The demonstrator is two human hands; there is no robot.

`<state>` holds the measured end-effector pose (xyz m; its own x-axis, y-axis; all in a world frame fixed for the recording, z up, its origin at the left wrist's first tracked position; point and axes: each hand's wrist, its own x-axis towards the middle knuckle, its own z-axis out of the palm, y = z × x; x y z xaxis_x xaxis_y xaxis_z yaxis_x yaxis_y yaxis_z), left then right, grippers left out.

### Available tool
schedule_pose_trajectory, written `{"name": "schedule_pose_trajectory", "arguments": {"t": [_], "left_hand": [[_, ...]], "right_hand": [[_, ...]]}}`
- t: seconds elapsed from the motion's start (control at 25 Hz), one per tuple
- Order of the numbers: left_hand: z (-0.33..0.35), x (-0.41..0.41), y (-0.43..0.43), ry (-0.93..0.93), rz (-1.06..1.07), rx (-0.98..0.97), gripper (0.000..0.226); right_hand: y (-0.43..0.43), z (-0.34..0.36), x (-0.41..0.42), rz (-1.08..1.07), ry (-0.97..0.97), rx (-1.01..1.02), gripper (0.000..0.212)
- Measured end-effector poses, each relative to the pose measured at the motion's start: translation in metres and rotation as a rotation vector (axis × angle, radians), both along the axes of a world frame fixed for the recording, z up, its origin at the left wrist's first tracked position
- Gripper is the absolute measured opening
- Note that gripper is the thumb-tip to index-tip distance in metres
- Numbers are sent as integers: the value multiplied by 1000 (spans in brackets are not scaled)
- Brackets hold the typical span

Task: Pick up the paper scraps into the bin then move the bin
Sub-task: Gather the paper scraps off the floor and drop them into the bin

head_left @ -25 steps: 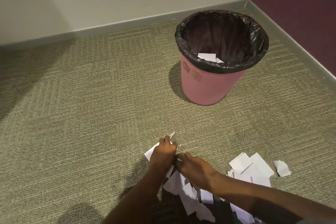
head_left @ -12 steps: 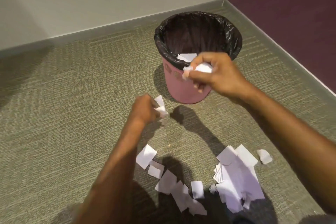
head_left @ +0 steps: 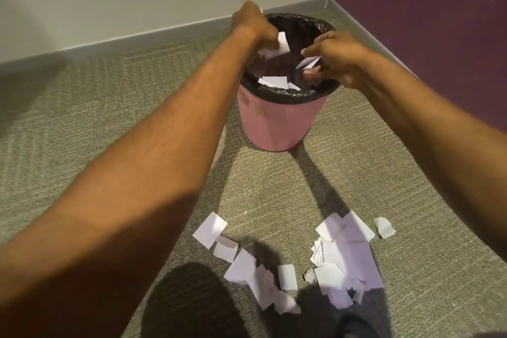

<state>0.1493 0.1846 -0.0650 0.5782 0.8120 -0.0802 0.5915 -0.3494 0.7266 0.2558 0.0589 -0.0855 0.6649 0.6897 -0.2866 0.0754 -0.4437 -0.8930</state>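
Head view: you were at the drop-in step, both hands over the bin.
Your arms stretched forward above the pink bin (head_left: pixel 277 123), which stood upright on the carpet (head_left: pixel 109 118). Your left hand (head_left: pixel 253 26) curled round a clutch of white scraps (head_left: pixel 279 45) over the black liner (head_left: pixel 299 25). Your right hand (head_left: pixel 337 56) hovered at the rim with a scrap (head_left: pixel 308 62) just under its fingertips; pinched or loose, I cannot tell. Some pieces (head_left: pixel 274 82) lay inside. A left pile (head_left: pixel 247 269) and a right pile (head_left: pixel 345 255) lay near you, so the next move likely called for letting go, then reaching down for more.
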Motion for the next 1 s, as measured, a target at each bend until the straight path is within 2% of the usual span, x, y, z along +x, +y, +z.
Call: {"name": "schedule_pose_trajectory", "arguments": {"t": [0.16,0.2,0.28,0.36,0.4,0.48,0.52,0.56,0.68,0.76,0.84,0.92,1.0], "left_hand": [[-15,1,-8,-51,-100,43,16],[-21,-8,-9,-101,-64,69,14],[-39,-39,-14,-209,67,84,11],[-76,-82,-26,-221,179,62,23],[-101,-106,-35,-146,192,43,25],[-159,-151,-60,145,126,-28,12],[-187,-170,-72,295,73,-68,6],[-214,-184,-83,415,14,-101,8],[-259,-214,-110,628,-259,-95,42],[-268,-228,-122,665,-375,-68,68],[-274,-239,-132,783,-378,-81,88],[-274,-246,-141,904,-363,-118,98],[-274,-247,-146,902,-364,-98,96]], "right_hand": [[-9,-6,-6,-72,-103,15,43],[-14,-6,-12,-93,-129,71,42],[-28,-7,-33,-56,-168,203,25],[-51,-25,-66,150,-176,221,10],[-63,-42,-86,295,-155,186,7],[-89,-90,-124,611,-118,48,5],[-101,-120,-142,774,-159,-48,10],[-114,-150,-159,928,-257,-156,21],[-154,-228,-203,1321,-815,-341,62],[-171,-246,-222,1389,-1031,-438,79],[-172,-256,-228,1360,-1100,-426,94],[-167,-258,-229,1336,-1097,-434,101],[-165,-256,-233,1318,-1098,-458,94]]}}
